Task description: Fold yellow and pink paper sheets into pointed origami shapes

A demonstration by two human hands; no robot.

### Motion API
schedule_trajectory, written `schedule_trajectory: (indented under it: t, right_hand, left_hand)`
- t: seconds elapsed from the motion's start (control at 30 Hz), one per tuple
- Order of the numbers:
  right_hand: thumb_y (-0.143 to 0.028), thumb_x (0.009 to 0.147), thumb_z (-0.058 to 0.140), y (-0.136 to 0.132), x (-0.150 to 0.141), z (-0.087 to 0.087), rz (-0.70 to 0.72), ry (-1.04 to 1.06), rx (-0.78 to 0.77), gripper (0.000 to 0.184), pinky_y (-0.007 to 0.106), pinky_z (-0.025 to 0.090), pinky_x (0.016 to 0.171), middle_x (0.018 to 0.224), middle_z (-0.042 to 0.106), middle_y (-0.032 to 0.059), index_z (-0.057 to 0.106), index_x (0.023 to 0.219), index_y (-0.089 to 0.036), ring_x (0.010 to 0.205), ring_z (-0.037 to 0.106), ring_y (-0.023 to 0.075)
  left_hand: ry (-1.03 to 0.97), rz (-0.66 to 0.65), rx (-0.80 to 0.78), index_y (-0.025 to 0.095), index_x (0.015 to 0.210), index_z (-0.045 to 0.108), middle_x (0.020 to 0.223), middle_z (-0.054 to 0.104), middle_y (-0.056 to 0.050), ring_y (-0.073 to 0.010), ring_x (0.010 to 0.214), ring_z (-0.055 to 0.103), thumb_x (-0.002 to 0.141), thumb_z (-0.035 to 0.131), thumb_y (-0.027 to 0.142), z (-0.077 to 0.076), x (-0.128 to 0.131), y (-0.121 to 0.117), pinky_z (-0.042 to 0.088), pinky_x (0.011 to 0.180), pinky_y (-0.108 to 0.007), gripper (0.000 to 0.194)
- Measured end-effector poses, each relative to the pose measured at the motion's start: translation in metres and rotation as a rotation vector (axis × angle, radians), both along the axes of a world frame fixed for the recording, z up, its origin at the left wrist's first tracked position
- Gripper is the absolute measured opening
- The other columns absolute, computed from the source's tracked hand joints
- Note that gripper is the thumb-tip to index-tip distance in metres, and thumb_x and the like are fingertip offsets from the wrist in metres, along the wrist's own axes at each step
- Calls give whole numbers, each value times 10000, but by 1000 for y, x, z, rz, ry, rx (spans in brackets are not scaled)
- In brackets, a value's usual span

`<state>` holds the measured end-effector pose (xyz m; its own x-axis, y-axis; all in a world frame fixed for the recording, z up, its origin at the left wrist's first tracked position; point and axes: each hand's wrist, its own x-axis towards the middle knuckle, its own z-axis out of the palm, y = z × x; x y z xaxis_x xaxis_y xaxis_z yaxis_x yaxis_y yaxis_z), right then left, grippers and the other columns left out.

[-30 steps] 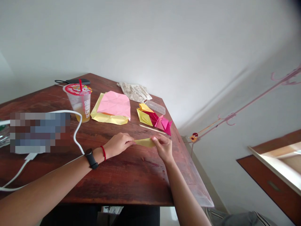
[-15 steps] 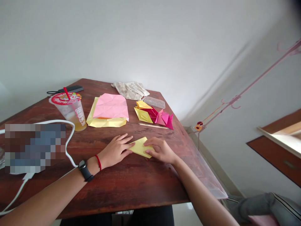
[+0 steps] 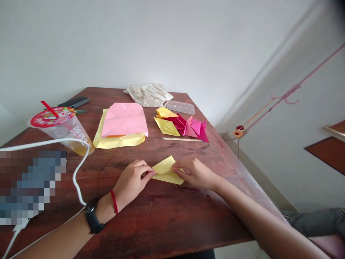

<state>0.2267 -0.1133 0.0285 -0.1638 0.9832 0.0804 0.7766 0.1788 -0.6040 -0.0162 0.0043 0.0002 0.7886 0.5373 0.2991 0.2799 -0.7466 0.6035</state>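
Paper, pale yellow and folded (image 3: pixel 164 166), lies near the middle of the dark wooden table (image 3: pixel 161 219), one flap partly raised, between both hands. Left hand (image 3: pixel 132 180): thumb and forefinger pinched together on the sheet's left corner, other fingers curled behind. Right hand (image 3: pixel 198 172): thumb and fingertips closed on the flap at the right side; remaining fingers bent, partly hidden.

Beyond the hands, thin stick (image 3: pixel 181 139) lies crosswise, just in front of a cluster of folded pieces (image 3: pixel 181 125) in yellow, magenta and pink. Clear plastic case (image 3: pixel 180 107) behind those, next to a crumpled pale cloth (image 3: pixel 149 95). To the left, creased pink sheet (image 3: pixel 124 120) rests on yellow paper sheets (image 3: pixel 115 142). Lidded cup (image 3: pixel 68 135) with red straw (image 3: pixel 49 109) beside them; white cable (image 3: pixel 77 176) loops in front of it.
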Motion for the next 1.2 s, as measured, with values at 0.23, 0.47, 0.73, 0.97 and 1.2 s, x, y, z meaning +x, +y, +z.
schedule_trajectory:
  t: [0.23, 0.47, 0.73, 0.97, 1.2]
  right_hand:
    - [-235, 987, 586, 3, -1, 10, 79, -78, -8, 197, 329, 547, 838, 1129, 757, 88, 739, 1104, -194, 971, 709, 220]
    - [-153, 1001, 560, 0, -37, 4, 106, -432, 185, 202, 457, 483, 989, 1207, 719, 122, 708, 1124, -211, 1069, 670, 270]
    - [-104, 978, 568, 1, -42, 8, 90, -459, 59, 170, 288, 419, 643, 872, 709, 53, 683, 888, -191, 748, 618, 180]
    - [-256, 1003, 577, 21, -26, 11, -17, -171, -137, 227, 278, 408, 658, 837, 759, 33, 730, 846, -199, 743, 668, 173]
    - [-254, 964, 608, 31, -20, 10, -60, -71, -195, 185, 282, 426, 675, 857, 775, 22, 756, 866, -204, 754, 669, 172]
  left_hand:
    - [50, 5, 94, 233, 985, 793, 879, 651, -22, -168, 811, 622, 946, 695, 210, -4, -5, 4, 480, 744, -294, 108]
    - [88, -17, 152, 223, 936, 766, 887, 660, -23, -168, 805, 609, 993, 600, 191, -3, -4, 0, 474, 748, -309, 178]
    - [60, -45, 83, 212, 884, 760, 876, 692, -15, -187, 845, 630, 968, 650, 181, -2, -5, -9, 472, 784, -333, 141]
    - [39, 47, 14, 207, 819, 754, 840, 721, -14, -198, 834, 638, 917, 731, 190, -4, -8, -10, 490, 800, -337, 102]
    - [176, 88, 52, 221, 809, 767, 821, 741, -18, -218, 824, 650, 924, 726, 243, 5, -15, 2, 508, 757, -356, 124]
